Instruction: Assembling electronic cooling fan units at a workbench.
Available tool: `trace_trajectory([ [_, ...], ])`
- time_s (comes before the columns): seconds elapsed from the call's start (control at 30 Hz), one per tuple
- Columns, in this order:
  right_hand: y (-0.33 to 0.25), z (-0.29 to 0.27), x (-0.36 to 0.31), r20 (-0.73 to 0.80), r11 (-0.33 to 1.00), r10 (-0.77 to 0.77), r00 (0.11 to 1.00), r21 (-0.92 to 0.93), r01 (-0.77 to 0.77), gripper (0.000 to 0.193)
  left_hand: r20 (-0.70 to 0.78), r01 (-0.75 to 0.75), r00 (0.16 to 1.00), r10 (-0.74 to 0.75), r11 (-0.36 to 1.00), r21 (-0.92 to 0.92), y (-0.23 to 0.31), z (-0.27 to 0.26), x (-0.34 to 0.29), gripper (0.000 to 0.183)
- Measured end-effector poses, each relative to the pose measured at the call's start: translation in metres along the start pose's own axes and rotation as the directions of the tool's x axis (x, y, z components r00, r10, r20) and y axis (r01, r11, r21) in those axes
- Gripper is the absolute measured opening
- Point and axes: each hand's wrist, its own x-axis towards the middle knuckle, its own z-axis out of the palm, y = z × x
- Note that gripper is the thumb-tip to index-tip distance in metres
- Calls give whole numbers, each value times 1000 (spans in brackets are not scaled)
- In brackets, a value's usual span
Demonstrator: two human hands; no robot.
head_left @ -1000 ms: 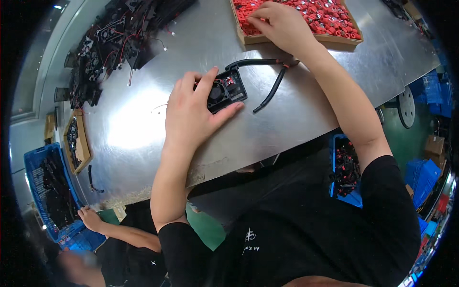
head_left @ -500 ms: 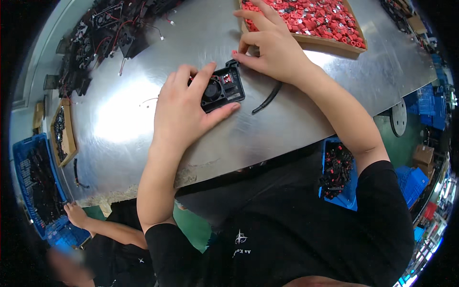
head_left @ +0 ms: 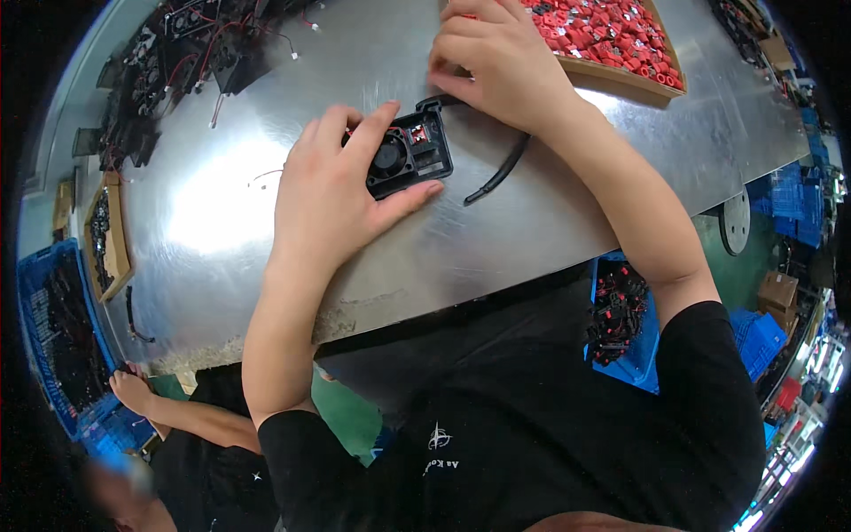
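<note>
1. Two hands on one black fan housing [head_left: 409, 152], which lies flat on the steel table [head_left: 266, 222].
2. Left hand [head_left: 332, 191]: fingers curled around the housing, thumb under its near edge.
3. Right hand [head_left: 501, 62]: fingertips pressed together at the housing's far corner, where a black cable [head_left: 501, 171] leaves.
4. Wooden tray of red parts [head_left: 620, 40] just beyond.

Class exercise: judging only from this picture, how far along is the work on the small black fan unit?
Done: fan unit lies on the metal table, one red part seemingly fitted. In hand: left hand steadies it; right hand touches its top edge. Left: black cable lies loose.
</note>
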Motion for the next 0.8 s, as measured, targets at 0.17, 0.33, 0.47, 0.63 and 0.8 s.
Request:
trace_trajectory([
  [0.17,-3,4,-1,164,990,107,981,73,-120,17,-2,8,1000,-8,1000,-1,-1,0,0,72],
  [0.33,-4,2,2,164,985,123,979,103,-141,15,-39,-22,999,22,1000,9,-4,2,0,69],
  [0.47,-17,-11,6,98,932,79,992,347,-108,14,-64,33,997,-31,999,22,-7,1,-4,68],
  [0.63,-21,-1,-3,-239,883,-257,936,335,328,17,-70,28,997,-27,1000,13,-10,3,-5,68],
  [0.8,-39,-7,-9,60,927,-14,998,376,-10,15,-98,17,995,-16,1000,11,-11,4,-6,68],
])
